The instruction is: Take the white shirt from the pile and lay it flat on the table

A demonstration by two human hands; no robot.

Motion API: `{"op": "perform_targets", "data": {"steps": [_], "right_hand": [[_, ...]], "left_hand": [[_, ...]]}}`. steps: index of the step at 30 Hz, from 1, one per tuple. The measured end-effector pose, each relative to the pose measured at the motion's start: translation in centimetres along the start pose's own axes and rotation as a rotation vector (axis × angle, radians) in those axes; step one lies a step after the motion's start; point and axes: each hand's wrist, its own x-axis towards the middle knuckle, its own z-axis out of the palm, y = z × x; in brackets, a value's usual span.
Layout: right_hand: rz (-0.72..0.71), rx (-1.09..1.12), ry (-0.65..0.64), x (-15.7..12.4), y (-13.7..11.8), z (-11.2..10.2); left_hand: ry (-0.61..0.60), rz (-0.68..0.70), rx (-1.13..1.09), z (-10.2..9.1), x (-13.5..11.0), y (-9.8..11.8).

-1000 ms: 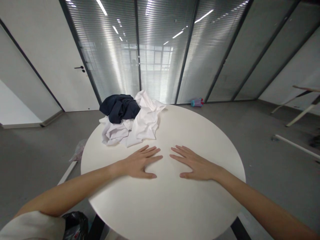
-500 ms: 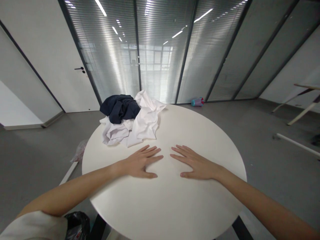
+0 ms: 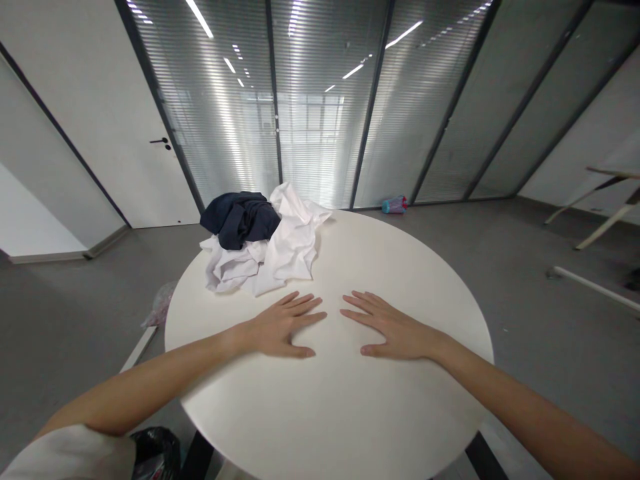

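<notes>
While clothes lie nearby, left hand and right hand rest on table — spread flat.

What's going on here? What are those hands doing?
A person has both hands lying flat, palms down, on a round white table. The left hand and right hand hold nothing. Just past the left hand's fingertips sits a crumpled heap of white cloth with a dark navy garment on top; neither hand touches it.
</notes>
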Motion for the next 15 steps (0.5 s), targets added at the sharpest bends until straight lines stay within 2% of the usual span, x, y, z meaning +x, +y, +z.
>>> {"op": "perform_targets", "data": {"steps": [4,7,9,11,13,15], "right_hand": [[0.004,-0.01,0.008,0.1,0.0,0.1],[0.037,0.007,0.168,0.4,0.2,0.1],[0.08,0.048,0.348,1.1,0.4,-0.2],[0.112,0.102,0.48,2.4,1.0,-0.9],[0.119,0.157,0.549,4.5,1.8,-2.0],[0.116,0.209,0.585,7.7,2.7,-3.5]], "left_hand": [[0.004,-0.004,0.001,0.0,0.1,0.3],[0.063,0.005,-0.032,-0.7,0.3,0.2],[0.202,-0.046,-0.072,-1.8,0.2,-0.5],[0.42,-0.181,-0.097,-3.1,0.1,-1.7],[0.652,-0.341,-0.107,-4.5,-0.2,-3.4],[0.8,-0.46,-0.132,-5.4,-0.5,-5.3]]}}
